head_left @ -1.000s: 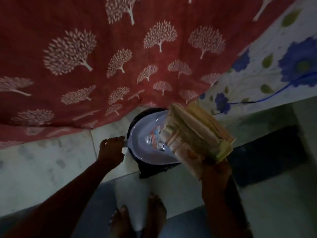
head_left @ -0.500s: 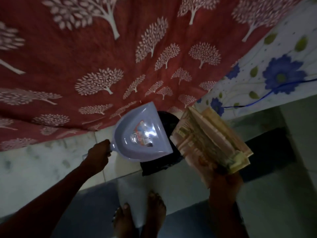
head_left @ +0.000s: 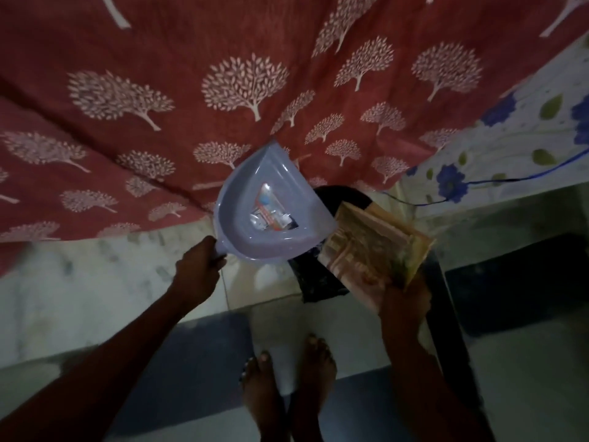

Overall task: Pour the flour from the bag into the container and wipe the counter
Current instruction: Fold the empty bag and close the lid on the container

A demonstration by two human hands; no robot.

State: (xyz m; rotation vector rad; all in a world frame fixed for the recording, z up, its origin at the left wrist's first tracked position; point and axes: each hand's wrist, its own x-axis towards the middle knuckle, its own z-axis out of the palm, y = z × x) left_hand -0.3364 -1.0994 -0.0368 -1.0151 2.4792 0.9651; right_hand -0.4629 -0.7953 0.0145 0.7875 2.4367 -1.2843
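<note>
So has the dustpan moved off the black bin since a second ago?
Yes. The dustpan, gripped by the left hand, has swung up and to the left, off the black bin it covered, now overlapping the red curtain.

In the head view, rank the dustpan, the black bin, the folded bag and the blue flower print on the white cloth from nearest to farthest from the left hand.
From the left hand:
1. dustpan: gripped by its handle, up and right of that hand.
2. black bin: on the floor, behind the pan.
3. folded bag: farther right, held by the right hand.
4. blue flower print: far right, on the white cloth.
</note>
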